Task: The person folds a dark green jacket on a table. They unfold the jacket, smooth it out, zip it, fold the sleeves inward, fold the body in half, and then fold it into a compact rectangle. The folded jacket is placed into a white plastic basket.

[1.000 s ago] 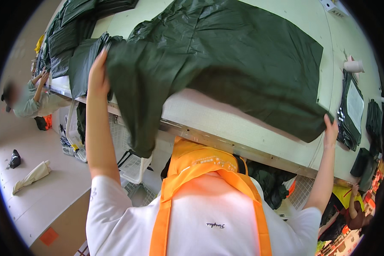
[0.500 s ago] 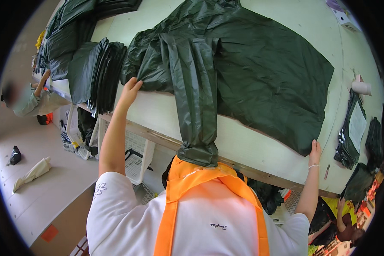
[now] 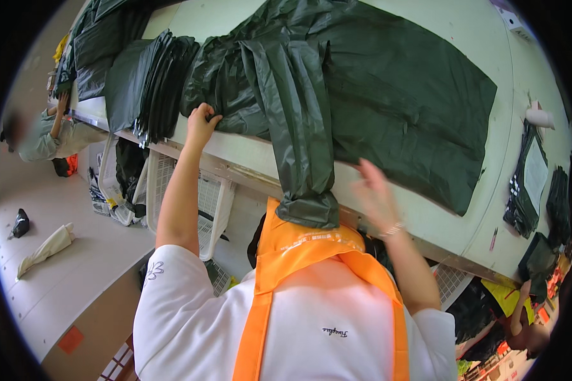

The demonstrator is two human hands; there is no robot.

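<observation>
A dark green, shiny raincoat (image 3: 400,114) lies spread on the table, one sleeve (image 3: 299,127) hanging over the front edge toward my orange apron (image 3: 311,244). With fingers pinched together, my left hand (image 3: 203,125) grips the coat's near edge on the left side. My right hand (image 3: 376,193) is smeared by motion above the table's front edge, to the right of the hanging sleeve, apart from the coat's right corner. Whether its fingers are open or closed does not show. Left of the coat stands a stack of folded dark green garments (image 3: 152,89).
More dark folded pieces (image 3: 102,57) lie at the far left, where a co-worker (image 3: 51,136) stands. White plastic baskets (image 3: 203,203) sit below the table edge. On the right are a white roll (image 3: 540,118), a bagged dark pack (image 3: 524,184) and another person (image 3: 521,324).
My right hand has left the coat's lower right corner and swung left toward the sleeve. My left hand has stayed at the left edge, its fingers now curled tighter.
</observation>
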